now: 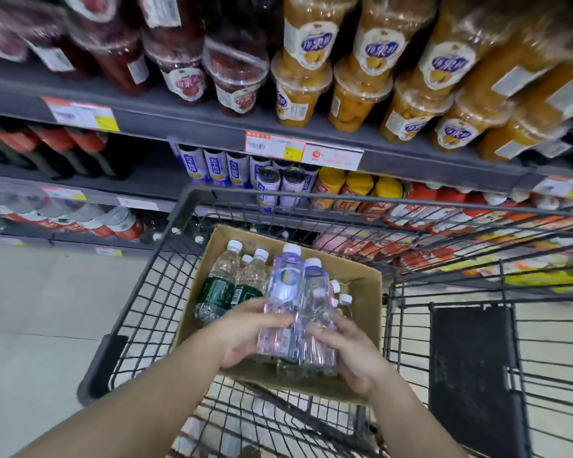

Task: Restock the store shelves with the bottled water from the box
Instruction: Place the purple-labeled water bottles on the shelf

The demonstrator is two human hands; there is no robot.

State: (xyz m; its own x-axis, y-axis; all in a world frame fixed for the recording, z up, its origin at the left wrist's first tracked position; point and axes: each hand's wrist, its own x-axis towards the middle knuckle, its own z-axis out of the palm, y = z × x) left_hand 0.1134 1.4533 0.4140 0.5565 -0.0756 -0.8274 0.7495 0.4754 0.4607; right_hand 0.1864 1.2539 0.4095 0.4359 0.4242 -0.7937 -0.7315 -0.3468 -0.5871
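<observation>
**Both hands on two purple-tinted water bottles above the box**

Nearest the camera, two bare forearms reached forward over the shopping cart (136, 312); the left hand (245, 332) curled its fingers round the left side of a pair of purple-tinted water bottles (295, 312), thumb lying across the front; the right hand (351, 352) gripped the right side of the same pair, fingers wrapped round the lower bodies; the two bottles stood side by side, touching, white caps up and tilted slightly away from the camera.

Under them sat the cardboard box (364, 292), open-topped, resting in the cart's wire basket; inside it, to the left, lay green-labelled water bottles (222, 285) with white caps, leaning toward the far left corner; to the right a few more white caps (344, 298) showed just behind the held pair; the cart's black child-seat flap (470, 368) hung to the right of the box.

Beyond the cart rim, the middle shelf carried blue-and-white cans (235, 170), then yellow-capped bottles (354, 190) and red-and-white packs further right; a price tag strip (275, 147) was fixed to the upper shelf edge (179, 117); on top of that shelf stood cups of red fruit (235, 77) at left and cups of yellow peach (361, 94) at right, stacked two high; the pale tiled floor (40, 319) lay to the left.
</observation>
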